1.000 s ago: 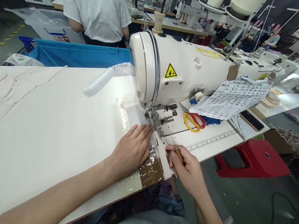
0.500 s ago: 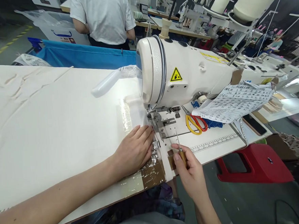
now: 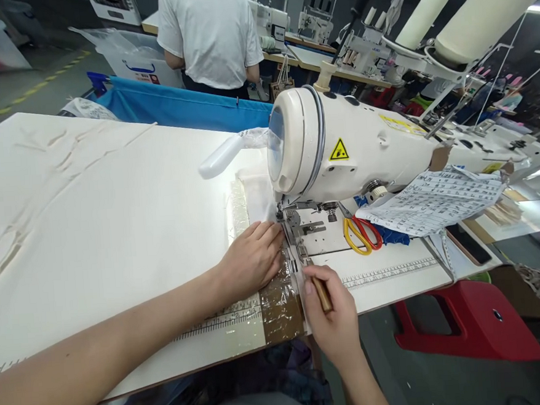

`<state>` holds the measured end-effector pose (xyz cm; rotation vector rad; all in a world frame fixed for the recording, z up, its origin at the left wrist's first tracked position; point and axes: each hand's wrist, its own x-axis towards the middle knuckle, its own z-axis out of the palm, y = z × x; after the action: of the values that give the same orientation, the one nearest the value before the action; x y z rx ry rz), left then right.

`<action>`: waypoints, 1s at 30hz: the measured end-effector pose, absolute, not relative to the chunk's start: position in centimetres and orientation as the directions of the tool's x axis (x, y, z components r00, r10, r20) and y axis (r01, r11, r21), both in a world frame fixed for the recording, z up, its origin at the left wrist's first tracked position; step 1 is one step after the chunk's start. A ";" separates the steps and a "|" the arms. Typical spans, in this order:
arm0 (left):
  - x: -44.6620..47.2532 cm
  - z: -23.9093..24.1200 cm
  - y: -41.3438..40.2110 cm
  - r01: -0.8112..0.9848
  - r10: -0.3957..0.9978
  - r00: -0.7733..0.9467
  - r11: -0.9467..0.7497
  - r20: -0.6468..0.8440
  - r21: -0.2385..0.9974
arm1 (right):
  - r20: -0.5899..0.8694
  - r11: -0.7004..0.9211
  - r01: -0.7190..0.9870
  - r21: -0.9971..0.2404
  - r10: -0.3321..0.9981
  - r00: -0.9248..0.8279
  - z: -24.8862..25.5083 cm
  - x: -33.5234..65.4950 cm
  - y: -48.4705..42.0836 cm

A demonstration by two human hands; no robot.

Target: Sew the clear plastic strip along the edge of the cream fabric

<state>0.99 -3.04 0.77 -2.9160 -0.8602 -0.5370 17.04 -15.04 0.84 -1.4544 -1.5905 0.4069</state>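
My left hand (image 3: 255,257) lies palm down beside the presser foot of a white sewing machine (image 3: 307,144), its fingers together and stretched out. Thin white fabric (image 3: 258,194) shows just past its fingertips. My right hand (image 3: 330,309) is closed around the wooden handle of an awl (image 3: 321,294). The awl points toward the metal guide (image 3: 301,249) in front of the presser foot; I cannot make out exactly where its tip rests. A white strip runs down to the table edge, partly behind my right hand. The palm of my left hand is hidden.
Scissors (image 3: 362,236) with yellow and red handles lie right of the needle area. Handwritten sheets (image 3: 431,200) lean against the machine. A phone (image 3: 468,244) is at the table's right end, above a red stool (image 3: 468,324). Behind a blue cloth bin (image 3: 189,106) stands a person (image 3: 214,33).
My right hand has brought the awl left and in toward the metal guide, and its angle has changed. My left hand stays by the presser foot. The whole view has shifted slightly.
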 end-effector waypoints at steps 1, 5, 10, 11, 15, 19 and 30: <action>1.0 0.8 -2.9 0.541 0.527 0.782 -0.839 0.333 0.058 | 0.428 0.298 0.637 -0.711 0.902 0.056 0.9 16.7 -14.6; 0.9 0.6 -2.5 0.541 0.537 0.785 -0.837 0.308 0.082 | 0.481 0.352 0.785 -0.510 0.873 -0.080 0.6 15.7 -13.1; 0.7 0.0 -2.1 0.519 0.512 0.777 -0.851 0.368 0.088 | 0.418 0.275 0.912 -0.304 0.899 -0.131 0.6 15.0 -12.0; 0.7 0.0 -2.1 0.517 0.510 0.775 -0.851 0.373 0.088 | 0.416 0.265 0.921 -0.284 0.900 -0.131 0.6 14.9 -11.9; 0.8 0.1 -2.1 0.521 0.512 0.776 -0.850 0.369 0.082 | 0.421 0.252 0.940 -0.232 0.897 -0.137 0.6 14.8 -11.7; 0.8 0.3 -2.0 0.535 0.530 0.775 -0.840 0.344 0.087 | 0.414 0.241 0.957 -0.162 0.897 -0.156 0.4 14.7 -11.8; 0.0 -0.1 -0.6 0.575 0.592 0.744 -0.804 0.309 0.155 | 0.403 0.234 0.915 -0.328 0.911 -0.088 0.6 14.4 -13.3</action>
<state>-0.03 -0.58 -0.06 -2.9802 -0.9974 -0.5554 14.42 -13.32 0.63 -1.6675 -1.9876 -0.0108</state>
